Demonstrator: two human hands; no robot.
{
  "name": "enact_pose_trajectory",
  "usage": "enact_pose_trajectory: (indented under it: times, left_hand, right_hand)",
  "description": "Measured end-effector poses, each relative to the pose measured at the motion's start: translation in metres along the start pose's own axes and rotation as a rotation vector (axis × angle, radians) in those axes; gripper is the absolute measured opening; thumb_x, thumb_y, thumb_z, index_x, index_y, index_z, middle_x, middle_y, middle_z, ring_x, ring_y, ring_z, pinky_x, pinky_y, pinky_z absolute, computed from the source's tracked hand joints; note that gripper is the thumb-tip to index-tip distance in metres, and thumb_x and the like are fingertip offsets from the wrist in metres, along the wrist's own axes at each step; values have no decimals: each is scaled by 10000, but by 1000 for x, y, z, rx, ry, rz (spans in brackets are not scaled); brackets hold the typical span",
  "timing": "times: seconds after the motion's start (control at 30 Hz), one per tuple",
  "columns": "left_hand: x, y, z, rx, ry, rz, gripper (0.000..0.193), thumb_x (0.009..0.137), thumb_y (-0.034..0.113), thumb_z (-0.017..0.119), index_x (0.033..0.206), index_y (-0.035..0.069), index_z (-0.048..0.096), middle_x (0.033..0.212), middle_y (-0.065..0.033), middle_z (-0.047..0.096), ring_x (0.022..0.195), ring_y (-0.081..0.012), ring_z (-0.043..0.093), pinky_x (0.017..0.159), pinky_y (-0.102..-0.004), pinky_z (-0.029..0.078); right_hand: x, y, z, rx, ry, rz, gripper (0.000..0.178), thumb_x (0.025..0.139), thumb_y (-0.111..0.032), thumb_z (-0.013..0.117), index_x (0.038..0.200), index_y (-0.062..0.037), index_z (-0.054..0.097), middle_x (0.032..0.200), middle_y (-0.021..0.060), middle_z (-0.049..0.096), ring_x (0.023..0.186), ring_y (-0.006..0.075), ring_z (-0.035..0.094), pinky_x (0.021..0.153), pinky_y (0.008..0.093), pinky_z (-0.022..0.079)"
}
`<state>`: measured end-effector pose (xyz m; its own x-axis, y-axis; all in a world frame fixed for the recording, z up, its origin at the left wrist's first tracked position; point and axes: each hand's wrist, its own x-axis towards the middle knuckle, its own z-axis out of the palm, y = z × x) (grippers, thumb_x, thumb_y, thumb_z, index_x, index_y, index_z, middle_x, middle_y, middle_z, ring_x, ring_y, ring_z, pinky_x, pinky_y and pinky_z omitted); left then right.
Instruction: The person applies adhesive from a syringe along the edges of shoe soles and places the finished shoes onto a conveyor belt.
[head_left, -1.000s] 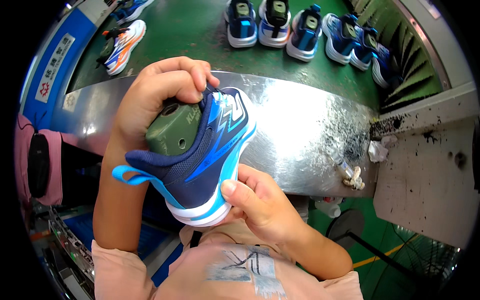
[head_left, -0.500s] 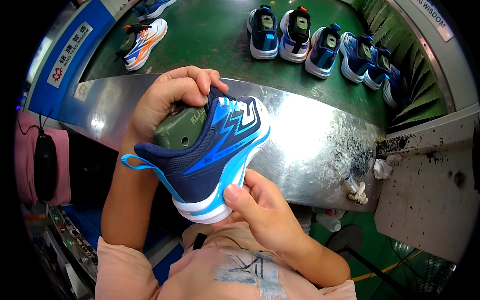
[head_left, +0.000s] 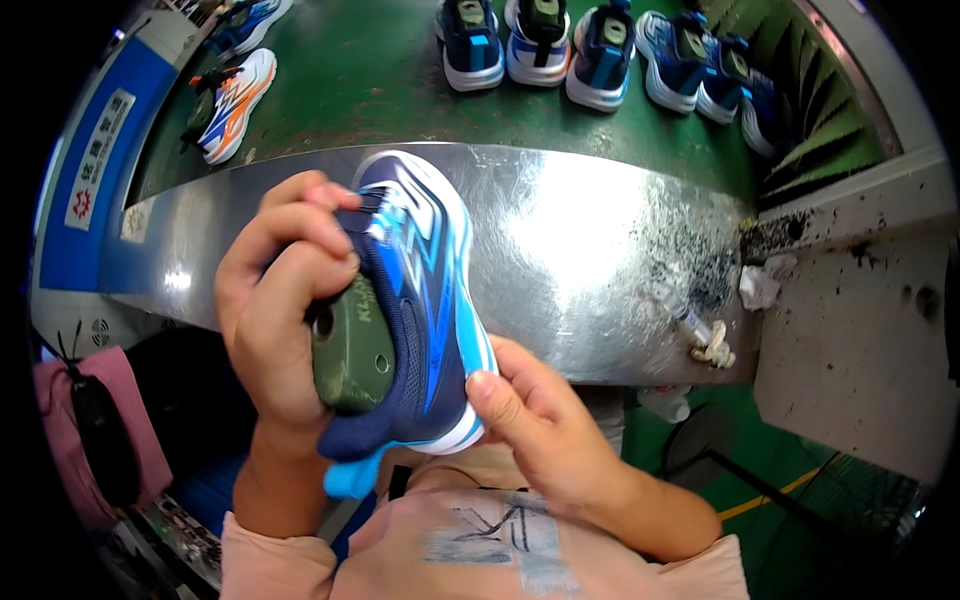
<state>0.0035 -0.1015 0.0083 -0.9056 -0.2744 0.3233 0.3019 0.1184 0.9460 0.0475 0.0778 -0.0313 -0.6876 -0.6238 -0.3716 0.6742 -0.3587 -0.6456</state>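
Note:
A navy and blue sneaker [head_left: 425,300] with a white and light-blue sole is held up in front of me, its toe pointing away. Inside its opening sits a dark green shoe last [head_left: 356,350]. My left hand [head_left: 285,270] has its fingers curled on the sneaker's tongue and lace area, with the palm beside the last. The thumb of my right hand [head_left: 545,425] presses on the sole's side wall near the heel, while its other fingers go underneath, partly hidden. A light-blue pull loop [head_left: 355,476] hangs from the heel.
Below the sneaker runs a metal ledge [head_left: 560,230]. Beyond it, several sneakers on lasts [head_left: 600,60] stand on a green surface [head_left: 340,90], with an orange and white sneaker [head_left: 238,108] at left. A small syringe-like tube [head_left: 690,325] and crumpled white paper [head_left: 762,285] lie at right.
The sneaker has turned so that its toe now points away instead of to the right, and its heel has come nearer me. Both hands keep hold; the background has shifted up and left.

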Motion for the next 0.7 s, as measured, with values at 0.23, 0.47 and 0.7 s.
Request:
enact_pose_trajectory:
  times: [0.23, 0.47, 0.7]
  left_hand:
    - [-43, 16, 12, -143, 300, 70, 206, 870, 120, 416, 1047, 20, 449, 1186, -157, 425, 1166, -264, 415, 1055, -441, 289]
    - [-63, 8, 15, 13, 318, -4, 274, 913, 219, 407, 1107, 27, 423, 1232, -151, 396, 1182, -252, 389, 1051, -434, 287]
    - [-73, 1, 10, 53, 265, 42, 232, 907, 209, 406, 1068, 43, 425, 1273, -140, 390, 1225, -275, 358, 1058, -457, 273]
  right_hand:
    - [5, -30, -10, -279, 57, -259, 410, 966, -318, 530, 1193, 21, 569, 943, 86, 667, 863, 89, 580, 758, 269, 479]
    - [1, -34, -14, -410, 124, -338, 416, 960, -362, 524, 1136, 5, 609, 860, 110, 672, 789, 124, 605, 709, 292, 483]
    - [1, -26, -16, -403, 156, -372, 429, 963, -383, 505, 1137, -6, 611, 854, 121, 667, 778, 148, 616, 708, 302, 483]
